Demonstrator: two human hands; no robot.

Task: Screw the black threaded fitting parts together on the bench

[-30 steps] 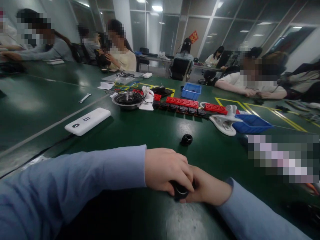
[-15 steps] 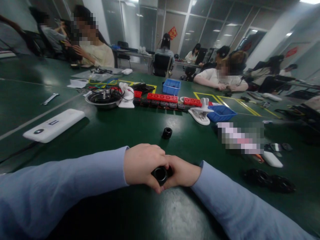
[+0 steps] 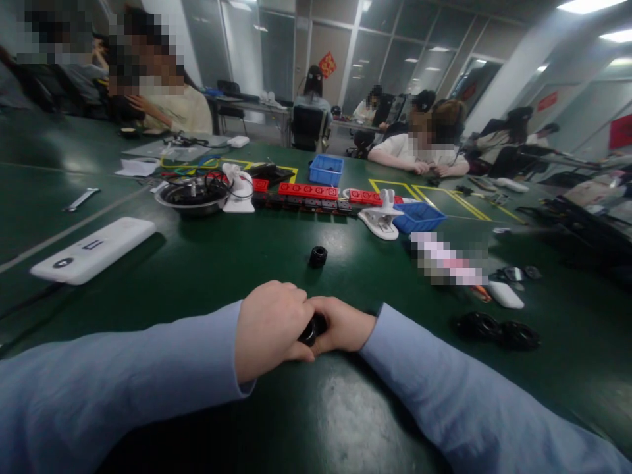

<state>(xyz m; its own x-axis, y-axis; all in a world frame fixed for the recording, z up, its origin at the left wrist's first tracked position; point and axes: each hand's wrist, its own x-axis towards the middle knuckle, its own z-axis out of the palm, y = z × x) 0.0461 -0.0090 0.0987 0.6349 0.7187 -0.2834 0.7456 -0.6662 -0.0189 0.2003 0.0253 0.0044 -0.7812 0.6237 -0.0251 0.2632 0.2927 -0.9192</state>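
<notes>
Near the middle of the green table [image 3: 227, 257], my left hand [image 3: 274, 322] and my right hand [image 3: 342, 324] meet around a black round part [image 3: 311, 331] with a ring-like edge. The fingers of both hands are wrapped about it, so most of it is hidden and its exact kind cannot be made out. Just beyond my hands stands a small black ribbed ring-shaped part [image 3: 318, 257], apart from them. Two black round pieces [image 3: 496, 329] lie side by side to the right of my right sleeve.
A white power bank [image 3: 93, 250] with a cable lies left, near a wrench [image 3: 82, 199]. Farther back are a metal bowl [image 3: 190, 209], red blocks [image 3: 309, 191], a white clip [image 3: 380, 220] and blue bins [image 3: 326, 170] [image 3: 419, 216]. A person [image 3: 419, 148] sits across the table.
The view has swung right, so the table's things appear farther left. My hands keep hold of the black round part; its open ring end, facing me half a second ago, is now turned more sideways.
</notes>
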